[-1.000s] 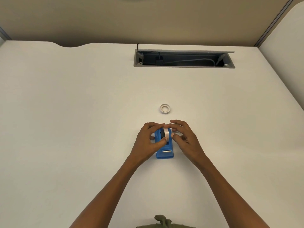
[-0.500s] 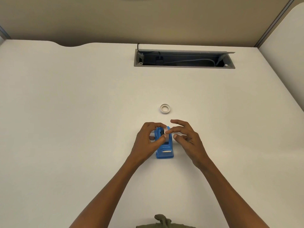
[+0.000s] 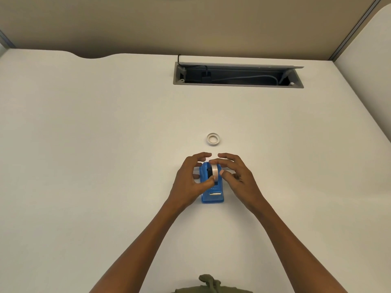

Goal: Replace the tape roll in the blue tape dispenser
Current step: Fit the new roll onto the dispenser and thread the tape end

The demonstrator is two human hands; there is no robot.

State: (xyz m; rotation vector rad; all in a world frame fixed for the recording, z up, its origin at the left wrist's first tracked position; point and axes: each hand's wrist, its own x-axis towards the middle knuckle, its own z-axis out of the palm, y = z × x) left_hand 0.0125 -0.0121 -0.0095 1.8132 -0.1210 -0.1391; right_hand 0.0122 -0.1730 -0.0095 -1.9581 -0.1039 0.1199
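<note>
The blue tape dispenser (image 3: 212, 195) stands on the white desk (image 3: 84, 166), its cutter end toward me. A clear tape roll (image 3: 215, 171) on a black hub sits upright in its cradle. My left hand (image 3: 191, 180) cups the dispenser's left side, thumb against the front of the roll. My right hand (image 3: 238, 176) is at the right side, thumb and forefinger touching the roll. A small white tape core (image 3: 213, 139) lies flat on the desk a little beyond both hands.
An open grey cable tray (image 3: 238, 75) with wires inside is recessed in the desk near the back edge. A beige partition (image 3: 190, 24) rises behind. Olive clothing (image 3: 209, 284) shows at the bottom edge.
The roll was lifted and tilted to the left half a second ago; it now sits upright in the cradle again, with my right fingers back on it.
</note>
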